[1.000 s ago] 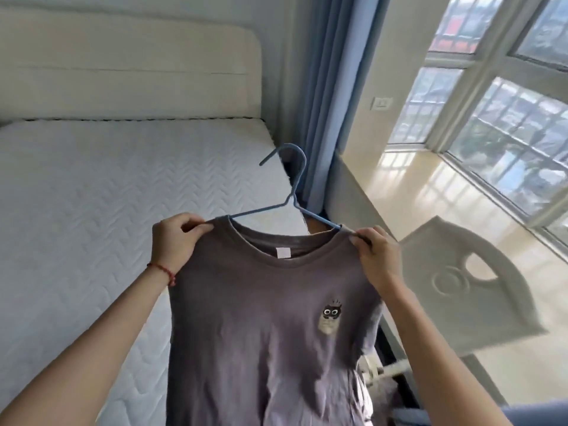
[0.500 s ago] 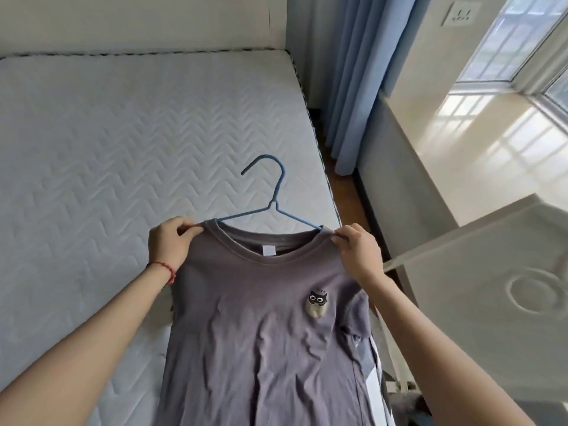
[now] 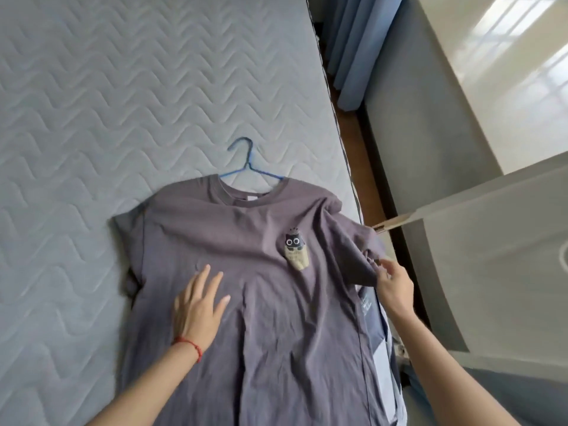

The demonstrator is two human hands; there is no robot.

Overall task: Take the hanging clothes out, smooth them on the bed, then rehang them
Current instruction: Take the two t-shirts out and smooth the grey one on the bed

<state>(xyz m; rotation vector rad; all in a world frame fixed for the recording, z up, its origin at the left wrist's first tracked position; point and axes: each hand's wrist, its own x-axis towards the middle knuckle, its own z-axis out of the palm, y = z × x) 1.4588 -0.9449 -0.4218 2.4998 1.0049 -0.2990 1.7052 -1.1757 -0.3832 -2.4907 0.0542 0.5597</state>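
Lowered onto the bed [image 3: 92, 118], the t-shirt [image 3: 261, 272] lies under the flat, released left hand [image 3: 196, 305]; right hand [image 3: 392, 287] seemingly pinches its sleeve.

Grey T-shirt [image 3: 261, 272] is lying front-up on the quilted bed [image 3: 92, 103], blue hanger [image 3: 246, 167] showing at the collar. Left hand [image 3: 196, 305] is resting flat on the chest, fingers spread. Right hand [image 3: 395, 287] is pinching the right sleeve hem at the bed edge.
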